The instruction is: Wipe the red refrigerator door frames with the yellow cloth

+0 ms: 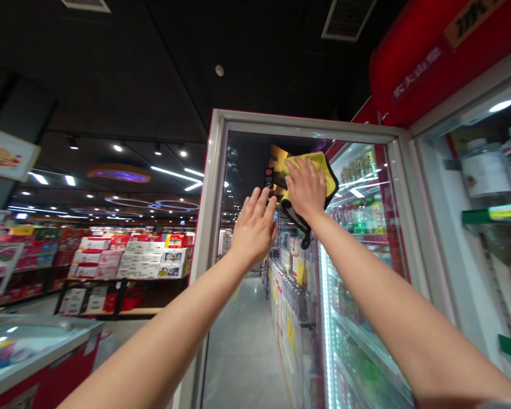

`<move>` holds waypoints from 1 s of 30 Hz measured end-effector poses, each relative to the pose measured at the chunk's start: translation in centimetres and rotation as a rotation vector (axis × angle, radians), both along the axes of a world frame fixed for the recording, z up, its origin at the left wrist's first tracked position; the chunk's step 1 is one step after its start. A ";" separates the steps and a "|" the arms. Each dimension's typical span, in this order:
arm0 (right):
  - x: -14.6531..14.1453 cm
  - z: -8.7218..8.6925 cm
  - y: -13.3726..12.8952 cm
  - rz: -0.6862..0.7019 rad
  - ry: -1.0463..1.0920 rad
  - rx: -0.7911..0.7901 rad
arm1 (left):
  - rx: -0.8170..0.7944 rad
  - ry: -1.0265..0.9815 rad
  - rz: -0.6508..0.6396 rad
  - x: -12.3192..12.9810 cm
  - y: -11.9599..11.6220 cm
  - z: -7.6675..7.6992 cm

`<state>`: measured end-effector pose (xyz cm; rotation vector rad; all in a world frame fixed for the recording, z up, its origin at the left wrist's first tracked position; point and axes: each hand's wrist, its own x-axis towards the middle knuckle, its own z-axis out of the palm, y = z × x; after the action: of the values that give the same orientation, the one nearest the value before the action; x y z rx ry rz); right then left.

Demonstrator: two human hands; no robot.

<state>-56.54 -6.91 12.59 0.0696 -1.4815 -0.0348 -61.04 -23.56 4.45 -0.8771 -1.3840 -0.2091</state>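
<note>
A glass cooler door point(247, 318) in a pale metal frame stands swung open in front of me. High on its glass, my right hand point(305, 184) presses flat on a yellow cloth point(331, 180) with a dark edge, fingers spread over it. A dark loop of the cloth hangs below the palm. To the left and slightly lower, my left hand point(254, 227) is raised at the glass with fingers apart and nothing in it. Whether its palm touches the pane cannot be made out.
The lit cooler with bottles point(488, 170) on shelves is at the right, under a red header point(443, 62). A chest freezer point(38, 352) stands at the lower left. Stacked boxes point(140, 260) fill shelves behind it.
</note>
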 end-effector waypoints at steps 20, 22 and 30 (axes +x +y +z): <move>1.7 -5.5 7.7 -0.112 0.089 -0.094 | 0.085 -0.066 0.009 -1.2 3.0 -0.1; 1.8 -6.3 7.0 -0.125 0.003 0.016 | 0.107 -0.082 0.021 -0.6 3.8 0.0; 4.1 -1.1 10.7 -0.125 -0.077 -0.022 | 0.003 -0.141 0.049 2.2 9.2 0.3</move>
<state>-52.45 3.80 11.47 -0.0403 -1.5618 -0.1180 -58.82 -14.40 4.78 -0.8376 -1.5338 -0.2392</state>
